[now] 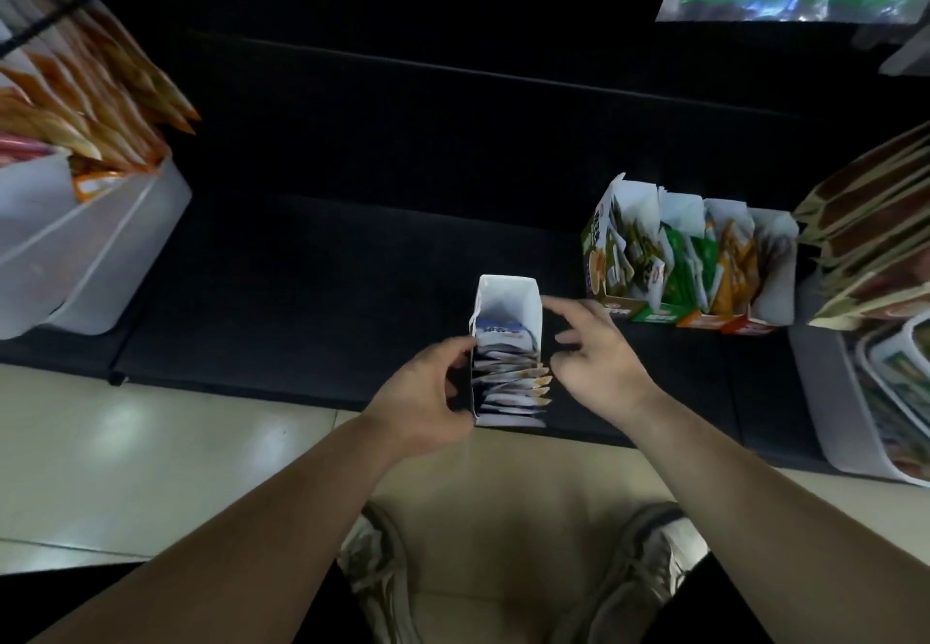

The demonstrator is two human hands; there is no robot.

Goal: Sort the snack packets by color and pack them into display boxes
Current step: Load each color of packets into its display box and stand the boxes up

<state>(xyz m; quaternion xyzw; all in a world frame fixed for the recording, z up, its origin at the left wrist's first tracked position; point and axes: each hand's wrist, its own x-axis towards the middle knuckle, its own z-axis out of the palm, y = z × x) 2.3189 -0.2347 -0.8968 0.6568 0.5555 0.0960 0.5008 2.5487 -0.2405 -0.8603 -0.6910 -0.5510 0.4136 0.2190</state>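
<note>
Because the blue-and-white packets (509, 377) lean out past the right wall of the white display box (508, 297), which stands at the front edge of the dark shelf (302, 291), a nudge or tilt could spill them onto the floor (151, 442) below the box, and a hard squeeze might buckle its thin wall. Your left hand (428, 391) grips the box's left wall, fingers (455, 347) curled narrowly round it. Your right hand (599, 356) hovers just right of the box, fingers (568, 310) spread wide, holding nothing; whether a fingertip touches the wall, I cannot tell.
</note>
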